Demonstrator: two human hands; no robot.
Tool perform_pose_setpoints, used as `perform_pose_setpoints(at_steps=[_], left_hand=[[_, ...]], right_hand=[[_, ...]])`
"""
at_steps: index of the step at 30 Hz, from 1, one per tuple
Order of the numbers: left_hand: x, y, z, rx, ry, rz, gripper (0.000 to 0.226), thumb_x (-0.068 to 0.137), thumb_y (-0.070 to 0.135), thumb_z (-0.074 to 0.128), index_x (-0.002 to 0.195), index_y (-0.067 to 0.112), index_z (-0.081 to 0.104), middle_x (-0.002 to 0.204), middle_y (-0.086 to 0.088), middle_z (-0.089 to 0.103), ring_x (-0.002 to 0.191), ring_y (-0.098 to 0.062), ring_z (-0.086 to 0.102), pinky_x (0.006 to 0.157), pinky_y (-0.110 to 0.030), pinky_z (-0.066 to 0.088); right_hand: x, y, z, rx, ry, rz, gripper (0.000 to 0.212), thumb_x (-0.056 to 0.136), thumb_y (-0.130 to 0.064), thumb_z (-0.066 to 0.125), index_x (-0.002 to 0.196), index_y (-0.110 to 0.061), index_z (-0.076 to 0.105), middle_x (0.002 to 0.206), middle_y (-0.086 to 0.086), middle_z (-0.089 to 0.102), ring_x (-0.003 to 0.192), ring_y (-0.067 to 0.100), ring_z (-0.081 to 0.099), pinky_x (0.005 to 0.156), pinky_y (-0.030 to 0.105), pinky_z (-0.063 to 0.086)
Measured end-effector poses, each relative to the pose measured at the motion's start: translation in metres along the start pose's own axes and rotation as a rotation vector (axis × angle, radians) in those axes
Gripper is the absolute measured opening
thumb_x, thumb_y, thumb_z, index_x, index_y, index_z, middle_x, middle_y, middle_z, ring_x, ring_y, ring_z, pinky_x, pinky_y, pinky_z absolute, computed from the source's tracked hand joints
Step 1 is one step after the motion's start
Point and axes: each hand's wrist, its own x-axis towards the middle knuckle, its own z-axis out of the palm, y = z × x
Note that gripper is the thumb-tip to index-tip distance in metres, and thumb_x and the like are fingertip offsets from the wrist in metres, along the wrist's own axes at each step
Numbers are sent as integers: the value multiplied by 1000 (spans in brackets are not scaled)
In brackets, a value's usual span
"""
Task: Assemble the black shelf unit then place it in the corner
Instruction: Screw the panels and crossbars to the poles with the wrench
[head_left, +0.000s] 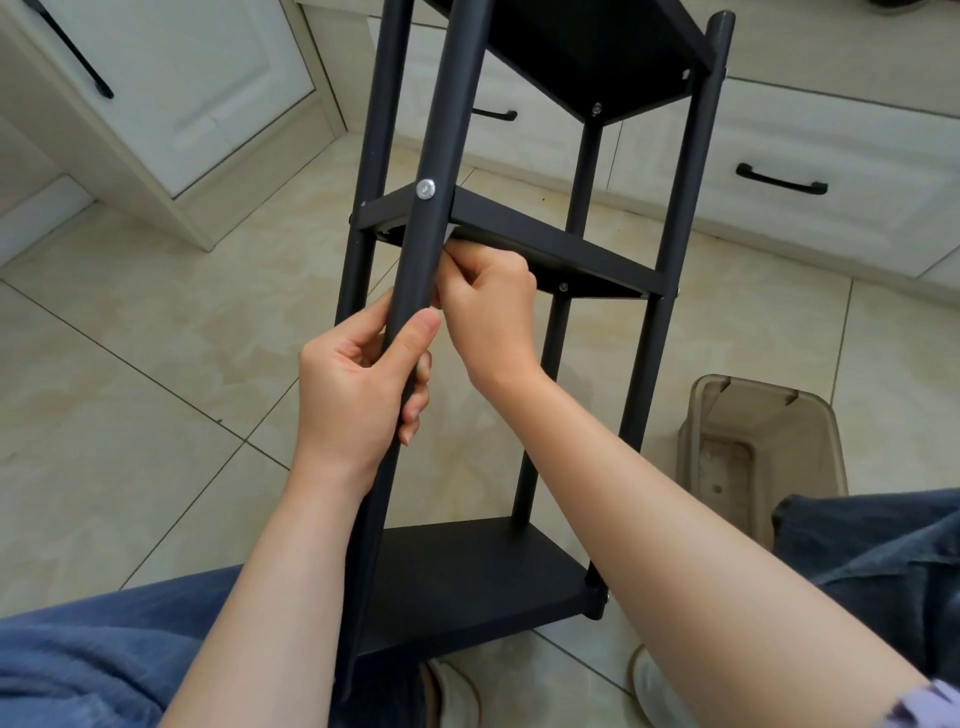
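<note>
The black shelf unit (524, 244) leans toward me, its base resting between my knees on the tile floor. Three triangular shelves are fixed to black poles with silver screws. My left hand (358, 384) grips the nearest pole (441, 130) just below the middle shelf. My right hand (488, 306) sits behind that pole with curled fingers, pinching something small and pale under the middle shelf's front edge; what it pinches is mostly hidden. A silver screw head (426, 188) shows on the near pole at the middle shelf.
White cabinets with black handles (779, 179) line the back and left. A beige plastic bin (758, 452) stands on the floor at my right. My legs in blue jeans and white shoes (654, 686) frame the shelf's base.
</note>
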Motion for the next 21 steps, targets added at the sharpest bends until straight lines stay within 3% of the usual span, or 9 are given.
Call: perform_pose_setpoints(at_steps=[5, 10, 16, 19, 21], left_hand=[[3, -3, -4, -1, 30, -6, 32, 90, 35, 72, 121, 27, 73, 61, 1, 54, 39, -14, 43, 37, -20, 36], [5, -5, -6, -16, 41, -8, 36, 87, 39, 73, 119, 24, 74, 60, 1, 54, 39, -14, 43, 37, -19, 35], [6, -6, -6, -4, 45, -5, 31, 92, 32, 71, 122, 25, 73, 61, 1, 54, 38, -14, 43, 36, -20, 35], [7, -6, -6, -9, 48, -4, 31, 92, 31, 70, 122, 25, 73, 60, 0, 53, 38, -15, 42, 36, -20, 34], [8, -6, -6, -9, 45, -2, 30, 92, 31, 70, 122, 27, 73, 60, 0, 53, 38, -15, 42, 36, -20, 34]], right_hand=[[-1, 3, -8, -33, -61, 84, 25, 92, -11, 62, 70, -4, 72, 54, 3, 57, 58, 18, 52, 62, 31, 44], [0, -1, -12, -32, -81, 102, 22, 85, -9, 63, 68, 5, 70, 73, 27, 63, 78, 35, 59, 67, 39, 46], [5, -9, -14, -22, -117, 92, 24, 85, -9, 62, 64, -1, 70, 56, 13, 56, 62, 22, 53, 61, 40, 47], [7, -12, -13, -8, -124, 81, 23, 87, -9, 61, 69, 2, 72, 65, 25, 59, 64, 30, 50, 59, 41, 45], [8, -13, -12, 10, -128, 80, 25, 87, -7, 61, 68, 9, 68, 59, 23, 50, 61, 28, 42, 57, 38, 40]])
